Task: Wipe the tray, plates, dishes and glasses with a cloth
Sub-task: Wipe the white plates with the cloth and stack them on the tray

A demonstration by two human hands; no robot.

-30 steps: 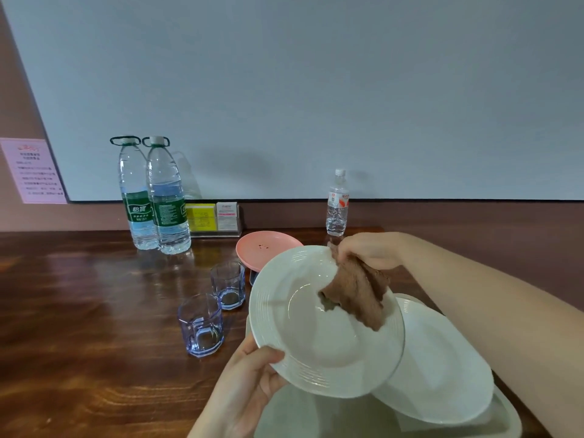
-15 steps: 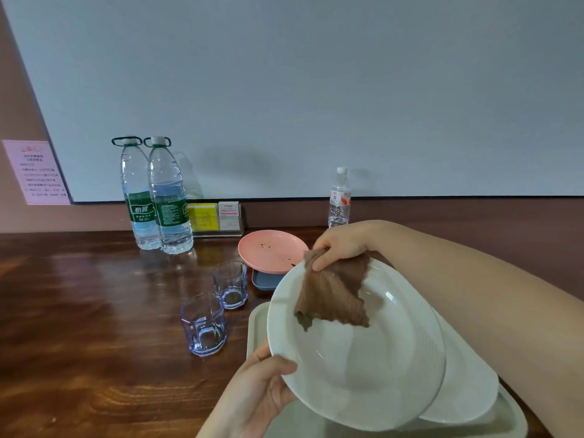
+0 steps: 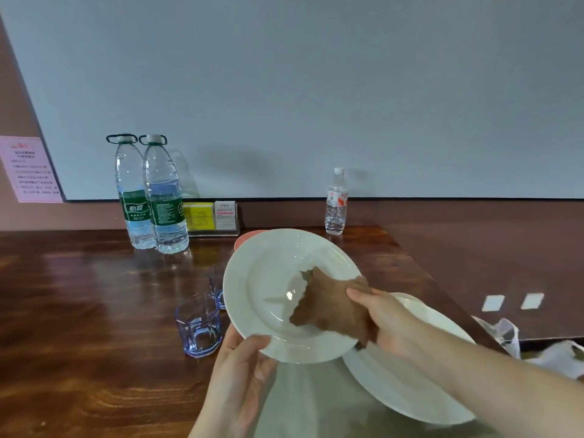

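My left hand [image 3: 240, 371] grips the lower rim of a white plate [image 3: 268, 279] and holds it tilted above the tray. My right hand [image 3: 384, 317] presses a brown cloth [image 3: 328, 306] against the plate's right inner face. Under them a second white plate [image 3: 407, 390] lies on the pale tray [image 3: 303, 406]. Two blue-tinted glasses stand left of the tray: one near [image 3: 198, 325], one farther back [image 3: 216, 281] and partly hidden by the held plate. Only an edge of a pink dish [image 3: 243, 239] shows behind the plate.
Two large water bottles [image 3: 151, 197] and a card holder [image 3: 211, 218] stand at the wall, a small bottle [image 3: 336, 202] to the right. The wooden table's right edge [image 3: 442, 289] runs diagonally. Crumpled plastic [image 3: 537, 349] lies beyond that edge.
The cloth hand slid from the plate's top rim down to its right side. The held plate shifted up and left, now covering most of the pink dish.
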